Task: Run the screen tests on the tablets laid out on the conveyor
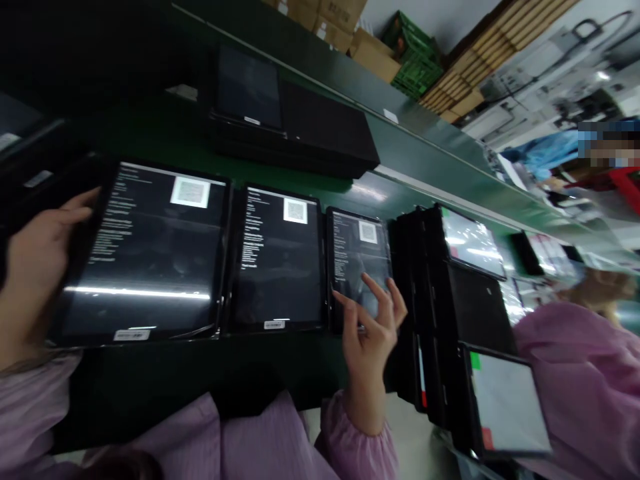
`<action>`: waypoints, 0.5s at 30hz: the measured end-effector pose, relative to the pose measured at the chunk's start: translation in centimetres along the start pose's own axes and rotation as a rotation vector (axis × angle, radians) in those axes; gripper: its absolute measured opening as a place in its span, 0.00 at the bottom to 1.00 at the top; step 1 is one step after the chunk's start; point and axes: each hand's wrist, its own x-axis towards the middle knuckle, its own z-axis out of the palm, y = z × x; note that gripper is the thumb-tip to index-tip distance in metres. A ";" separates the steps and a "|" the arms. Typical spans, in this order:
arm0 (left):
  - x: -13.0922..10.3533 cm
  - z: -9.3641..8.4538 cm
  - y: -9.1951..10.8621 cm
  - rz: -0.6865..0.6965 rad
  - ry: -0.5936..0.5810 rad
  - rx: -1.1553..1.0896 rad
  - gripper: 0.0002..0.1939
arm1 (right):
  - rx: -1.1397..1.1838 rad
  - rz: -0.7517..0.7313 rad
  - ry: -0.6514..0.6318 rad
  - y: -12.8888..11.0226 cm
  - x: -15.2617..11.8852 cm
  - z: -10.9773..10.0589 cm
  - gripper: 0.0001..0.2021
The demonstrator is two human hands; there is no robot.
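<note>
Three black tablets lie side by side, their lit screens showing lines of small text and a white square code. At the left edge of the left tablet [155, 247], my left hand [43, 260] grips the side, with its fingertips partly hidden at the rim. The middle tablet [277, 267] has a small white label along its bottom edge. Over the right tablet [345, 250], my right hand [373, 327] is open with fingers spread. Its fingertips are on or just above the screen, and I cannot tell which.
Behind the row, another dark tablet [249, 90] rests on a long black block [325, 127]. Stacked black trays [480, 303] with tablets stand to the right. Beside them is a co-worker's pink sleeve [580, 373]. Cartons [373, 57] and green crates [413, 57] lie beyond the bench.
</note>
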 end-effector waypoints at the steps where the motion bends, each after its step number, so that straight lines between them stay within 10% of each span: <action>1: -0.3 0.5 0.6 -0.027 0.002 -0.001 0.05 | -0.020 0.016 0.040 0.2 -0.1 -0.2 0.11; 6: -1.2 1.6 2.0 -0.125 0.004 -0.064 0.16 | 0.063 0.014 0.146 -1.7 0.5 0.3 0.12; 15: -1.7 0.8 2.0 -0.263 -0.053 -0.148 0.27 | 0.231 -0.363 -0.482 -12.5 2.2 3.3 0.18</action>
